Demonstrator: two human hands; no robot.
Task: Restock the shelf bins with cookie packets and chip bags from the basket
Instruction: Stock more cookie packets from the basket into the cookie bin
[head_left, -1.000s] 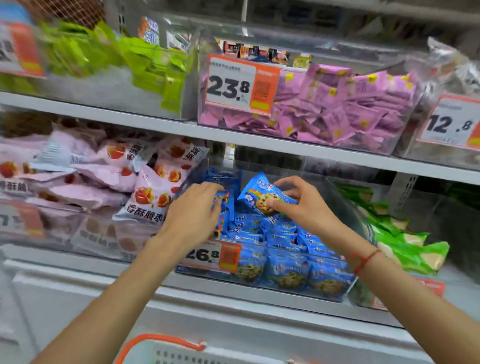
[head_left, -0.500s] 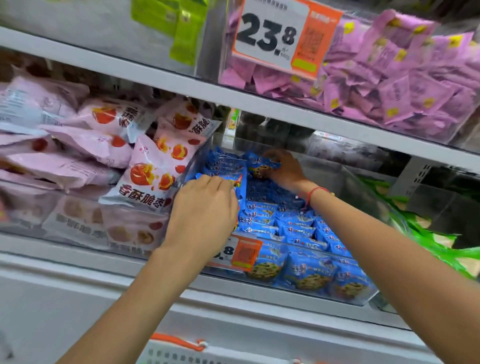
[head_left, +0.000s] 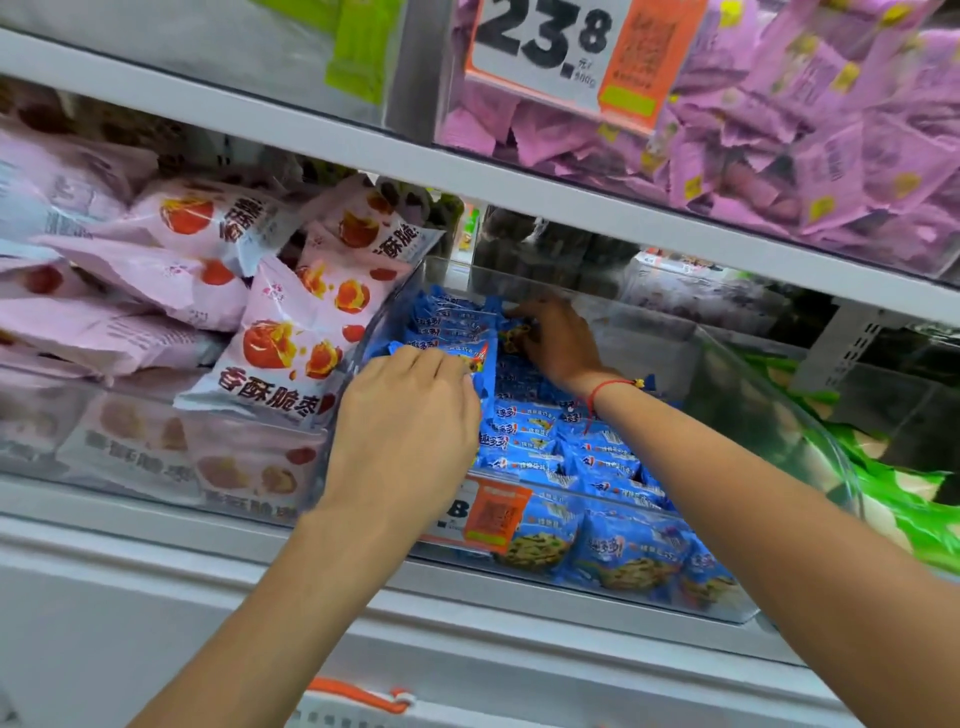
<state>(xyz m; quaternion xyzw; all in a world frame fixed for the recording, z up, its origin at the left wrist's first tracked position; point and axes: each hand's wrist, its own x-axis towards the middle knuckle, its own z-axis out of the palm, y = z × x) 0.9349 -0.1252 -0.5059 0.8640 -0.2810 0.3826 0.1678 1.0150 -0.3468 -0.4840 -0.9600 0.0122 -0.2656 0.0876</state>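
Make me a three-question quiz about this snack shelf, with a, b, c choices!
1. Where is the right hand?
a) at the back of the blue packets' bin
b) in the basket
c) on the top shelf

2. What colour are the packets behind the 23.8 tag?
a) blue
b) purple
c) green

3. What is the left hand doing?
a) hanging free
b) gripping a green bag
c) touching blue packets

Answers: 1 a, it reaches deep into that bin. 2 b, they are purple with yellow marks. 3 c, its fingers curl onto the blue row.
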